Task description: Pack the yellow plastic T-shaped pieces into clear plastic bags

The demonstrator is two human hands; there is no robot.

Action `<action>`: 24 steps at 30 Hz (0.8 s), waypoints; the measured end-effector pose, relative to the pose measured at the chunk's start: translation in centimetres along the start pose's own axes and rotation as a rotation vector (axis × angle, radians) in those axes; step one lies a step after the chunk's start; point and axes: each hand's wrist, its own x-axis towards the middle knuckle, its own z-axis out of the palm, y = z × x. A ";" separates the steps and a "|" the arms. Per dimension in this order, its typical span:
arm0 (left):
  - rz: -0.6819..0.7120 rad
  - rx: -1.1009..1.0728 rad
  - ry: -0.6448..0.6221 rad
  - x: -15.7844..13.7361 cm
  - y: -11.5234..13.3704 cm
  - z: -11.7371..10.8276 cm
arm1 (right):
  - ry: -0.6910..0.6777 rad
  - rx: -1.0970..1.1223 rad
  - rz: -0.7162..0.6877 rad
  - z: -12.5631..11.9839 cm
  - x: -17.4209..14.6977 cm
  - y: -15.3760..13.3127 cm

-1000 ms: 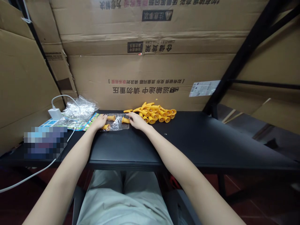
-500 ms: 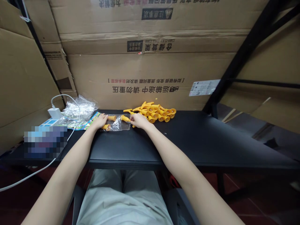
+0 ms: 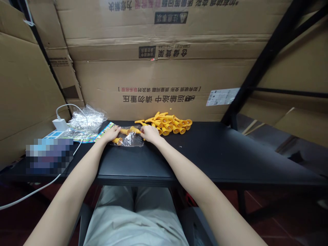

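A clear plastic bag (image 3: 132,140) with a bright printed header lies on the black table, with yellow horn-shaped plastic pieces in it. My left hand (image 3: 112,132) is closed on the bag at its header side, close to a yellow piece (image 3: 124,131) inside. My right hand (image 3: 150,133) pinches the narrow end of another yellow horn-shaped piece (image 3: 135,130), its flared end pointing left at the bag. Whether the right fingers also grip the bag's edge I cannot tell. Behind that hand lies a pile of similar yellow pieces (image 3: 176,123), their flared ends mostly facing me.
Crumpled clear bags (image 3: 87,119) lie at the back left. A white charger (image 3: 59,123) with a cable stands beside a blurred-out object (image 3: 50,155) at the left. Cardboard (image 3: 159,75) walls the back of the black table (image 3: 217,153).
My right hand has shifted slightly left with the yellow piece, whose flared end is now nearer the piece by my left hand. The bag has bunched up a little.
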 end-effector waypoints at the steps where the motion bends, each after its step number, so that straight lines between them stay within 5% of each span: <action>1: -0.005 -0.010 0.002 0.0 0.0 0.0 | -0.002 -0.012 0.002 0.0 0.0 0.0; 14: -0.066 -0.028 0.086 0.8 -1.1 1.4 | 0.022 -0.119 -0.098 0.4 -0.3 -0.5; 18: -0.153 -0.074 0.224 1.0 -1.3 1.5 | 0.073 0.026 -0.137 1.1 0.0 -0.4; 24: -0.181 -0.117 0.246 0.9 -0.8 1.4 | 0.109 0.233 -0.050 1.9 1.0 0.3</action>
